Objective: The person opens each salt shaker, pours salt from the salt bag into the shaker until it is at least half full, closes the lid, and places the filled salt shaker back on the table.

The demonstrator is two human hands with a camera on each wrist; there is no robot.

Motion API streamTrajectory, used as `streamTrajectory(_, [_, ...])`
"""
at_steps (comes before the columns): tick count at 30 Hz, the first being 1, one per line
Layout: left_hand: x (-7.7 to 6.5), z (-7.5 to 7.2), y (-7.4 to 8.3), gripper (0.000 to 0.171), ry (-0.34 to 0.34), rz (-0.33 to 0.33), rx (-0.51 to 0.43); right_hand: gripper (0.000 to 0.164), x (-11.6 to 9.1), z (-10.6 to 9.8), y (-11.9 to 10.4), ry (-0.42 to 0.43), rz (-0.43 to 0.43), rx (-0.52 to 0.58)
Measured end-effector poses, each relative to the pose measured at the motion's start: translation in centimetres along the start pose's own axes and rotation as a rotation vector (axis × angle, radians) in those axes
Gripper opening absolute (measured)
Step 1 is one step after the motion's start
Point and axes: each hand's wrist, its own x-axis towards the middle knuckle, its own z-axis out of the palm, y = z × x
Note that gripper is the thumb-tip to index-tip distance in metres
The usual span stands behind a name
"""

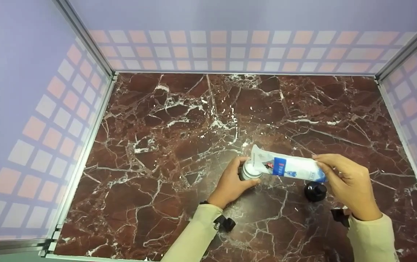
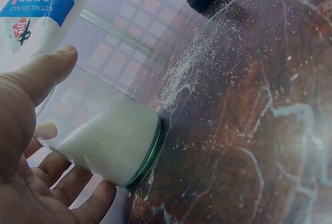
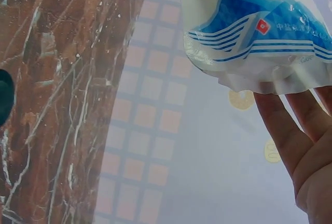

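Observation:
A clear glass jar (image 1: 249, 173) stands on the table, partly filled with white salt (image 2: 111, 141). My left hand (image 1: 232, 182) grips it from the side, thumb and fingers around the glass. With its open end at the jar's mouth, a white and blue bag of sea salt (image 1: 295, 168) lies nearly level in the head view. Its other end is pinched by my right hand (image 1: 350, 185), with the fingers (image 3: 277, 123) at the bottom seal in the right wrist view. Part of the jar's mouth is hidden by the bag.
A black cap or stopper (image 1: 315, 191) sits on the table below the bag. Spilled salt (image 2: 181, 73) is scattered over the marbled table (image 1: 179, 145) beyond the jar. Tiled-pattern panels (image 1: 230, 43) enclose the back and sides.

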Motion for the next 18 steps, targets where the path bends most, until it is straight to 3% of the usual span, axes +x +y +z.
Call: streamTrajectory(18, [-0.1,0.1,-0.1,0.073,0.008,-0.015,-0.007,0.038,1.3,0.1,-0.4,-0.035,-0.057,-0.002])
